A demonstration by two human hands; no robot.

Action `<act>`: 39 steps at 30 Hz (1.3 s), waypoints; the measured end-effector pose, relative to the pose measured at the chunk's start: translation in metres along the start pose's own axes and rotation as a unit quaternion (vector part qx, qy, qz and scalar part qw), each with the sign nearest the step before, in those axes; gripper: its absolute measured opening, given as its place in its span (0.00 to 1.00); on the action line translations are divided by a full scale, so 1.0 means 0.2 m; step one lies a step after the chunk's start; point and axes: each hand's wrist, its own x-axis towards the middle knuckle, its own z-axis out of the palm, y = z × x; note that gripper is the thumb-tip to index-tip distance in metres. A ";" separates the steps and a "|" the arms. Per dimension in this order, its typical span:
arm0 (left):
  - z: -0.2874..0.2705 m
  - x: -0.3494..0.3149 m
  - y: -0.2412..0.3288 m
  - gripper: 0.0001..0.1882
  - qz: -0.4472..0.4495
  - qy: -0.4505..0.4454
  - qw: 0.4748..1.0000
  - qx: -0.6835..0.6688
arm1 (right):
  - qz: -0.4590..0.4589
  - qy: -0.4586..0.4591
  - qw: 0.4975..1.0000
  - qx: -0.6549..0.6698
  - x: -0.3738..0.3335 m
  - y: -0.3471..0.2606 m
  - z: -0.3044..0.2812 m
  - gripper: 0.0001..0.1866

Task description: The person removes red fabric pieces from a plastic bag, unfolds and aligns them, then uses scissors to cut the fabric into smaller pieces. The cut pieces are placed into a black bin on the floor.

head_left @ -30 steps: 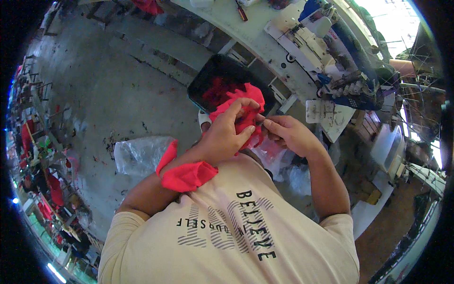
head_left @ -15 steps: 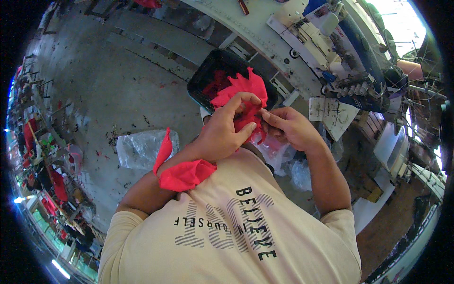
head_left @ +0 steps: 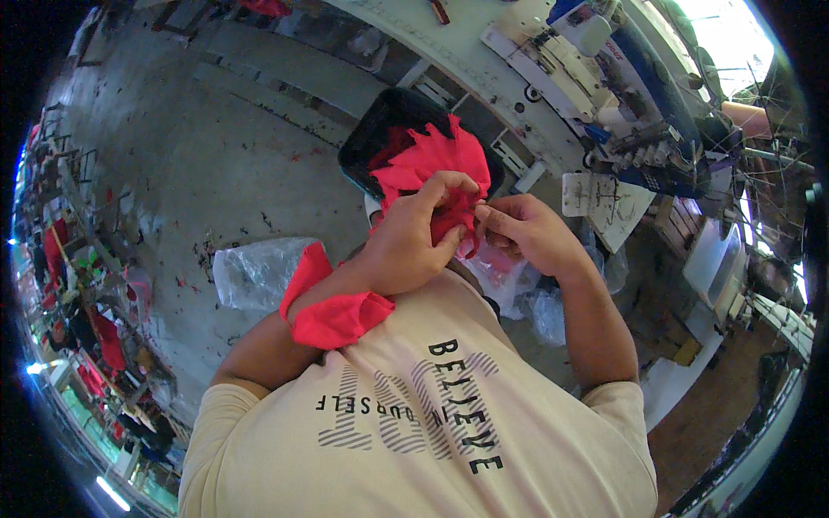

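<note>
My left hand (head_left: 411, 231) is closed on a bunched red fabric piece (head_left: 436, 164), its thumb and forefinger curved around the near part. The piece's jagged far edge spreads over a dark plastic bin (head_left: 356, 148). My right hand (head_left: 528, 231) pinches at the right edge of the same fabric, thumb against fingers; whether it grips the edge or a thread there is too small to tell. Another red cloth (head_left: 341, 319) hangs over my left forearm, one end rising beside the arm and the other resting against my shirt.
Beyond the bin runs a white work table (head_left: 397, 17) with an industrial sewing machine (head_left: 639, 95) at the right. Clear plastic bags lie on the floor, one plastic bag (head_left: 263, 272) left of my arm. A white tray (head_left: 715, 255) stands at the right.
The fabric between my hands has shifted slightly, its far part spreading more to the left over the bin. The cloth on my left forearm has changed shape, its raised end now broader.
</note>
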 end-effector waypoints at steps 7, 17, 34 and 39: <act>-0.01 -0.03 0.01 0.25 -0.022 -0.007 1.000 0.004 | -0.003 -0.027 0.997 0.076 -0.01 0.00 0.03 0.21; -0.02 -0.04 0.00 0.26 0.004 -0.006 1.000 0.002 | -0.008 0.006 1.000 -0.016 0.00 0.02 0.04 0.23; -0.01 -0.06 0.01 0.27 0.018 -0.004 0.999 -0.035 | 0.006 -0.024 0.994 0.107 0.01 0.06 0.03 0.25; -0.02 -0.05 0.03 0.27 0.005 -0.012 0.999 -0.050 | 0.023 -0.054 0.989 0.137 0.01 0.04 0.02 0.24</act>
